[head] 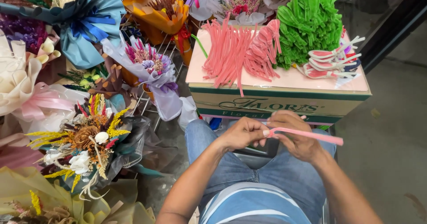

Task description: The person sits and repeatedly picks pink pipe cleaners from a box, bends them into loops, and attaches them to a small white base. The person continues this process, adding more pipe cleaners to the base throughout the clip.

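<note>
Concrete floor [391,162] lay grey to the right, and wrapped bouquets crowded the left side of the view. Nearest the person's knee stood a dried bouquet [91,142] of yellow, brown and white stems in dark wrap. Behind it sat a lilac bouquet [153,68], a blue-wrapped one [84,24] with a ribbon bow, and an orange-wrapped one [160,13]. At the far left edge a cream bouquet [15,79] carried a pink ribbon.

Straight ahead, just beyond the knees, stood a green-and-tan box [275,102] with a pale pink top. On it lay a spread of straight pink stems [229,55], touching a bunch of bent pink ones [264,48]. To their right rose a heap of green stems [309,24], and at the right edge lay a small pile of red-and-white folded pieces [331,62].

The person sat in jeans [267,175] and a striped shirt, both forearms reaching forward over the lap. The left hand [242,133] was curled narrow, its fingertips pinching the near end of a single pink stem [307,136]. The right hand [296,133] was closed around the same stem a little further along, fingers folded over it. That stem ran rightward from the meeting hands, slightly downward, its free end sticking out past the right wrist above the thigh. Both hands touched each other at the fingertips, held over the lap and just in front of the box.
</note>
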